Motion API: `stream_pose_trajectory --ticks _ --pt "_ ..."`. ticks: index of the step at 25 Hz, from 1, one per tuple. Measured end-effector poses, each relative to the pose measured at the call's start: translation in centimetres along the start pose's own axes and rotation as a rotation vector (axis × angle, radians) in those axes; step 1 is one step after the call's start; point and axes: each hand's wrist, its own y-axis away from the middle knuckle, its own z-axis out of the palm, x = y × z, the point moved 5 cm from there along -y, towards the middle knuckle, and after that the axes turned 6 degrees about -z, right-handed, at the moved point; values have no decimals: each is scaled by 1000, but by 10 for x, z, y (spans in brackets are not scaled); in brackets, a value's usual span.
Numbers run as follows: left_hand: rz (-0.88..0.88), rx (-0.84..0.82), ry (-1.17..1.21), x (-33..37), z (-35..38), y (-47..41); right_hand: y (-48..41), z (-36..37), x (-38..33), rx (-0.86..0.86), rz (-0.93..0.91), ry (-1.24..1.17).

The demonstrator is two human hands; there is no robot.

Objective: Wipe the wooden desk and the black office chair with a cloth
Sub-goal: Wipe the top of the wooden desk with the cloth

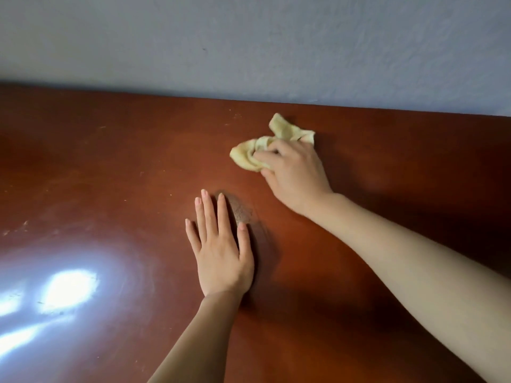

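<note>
Right hand [296, 175] with fingers curled round a bunched yellow cloth [265, 147], pressing it onto the wooden desk [110, 175]; left hand [221, 250] flat on the desk, fingers straight, nearer the person; dusty patch [243, 210] just beside its index finger; grey wall [249, 45] beyond the cloth.

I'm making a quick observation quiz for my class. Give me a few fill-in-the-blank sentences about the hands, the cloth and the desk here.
The right hand grips a crumpled cloth of pale ____ colour.
The left hand lies flat on the desk and holds ____.
The hand nearer the wall is the ____ one.
The bright glare on the desk lies on the person's ____ side.
Missing words: yellow; nothing; right; left.
</note>
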Motion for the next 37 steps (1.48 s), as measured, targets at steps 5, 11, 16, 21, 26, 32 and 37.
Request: stream_pose_trajectory --ticks 5,11,16,21,26,32,37 --pt "15 -16 39 -1 0 0 78 -8 -38 -70 -218 -153" --pt "7 -21 64 -1 -1 0 139 -22 -35 -223 -466 -174" --pt "3 -40 55 1 0 0 87 -42 45 40 -153 6" --pt "-7 -30 56 -1 0 0 7 -33 84 123 317 72" --pt "9 -8 68 1 -1 0 -59 -8 67 113 424 145" --pt "17 1 74 0 -1 -1 -103 25 20 10 202 134" --pt "13 3 64 -1 -2 -2 -73 37 -15 -82 -126 34"
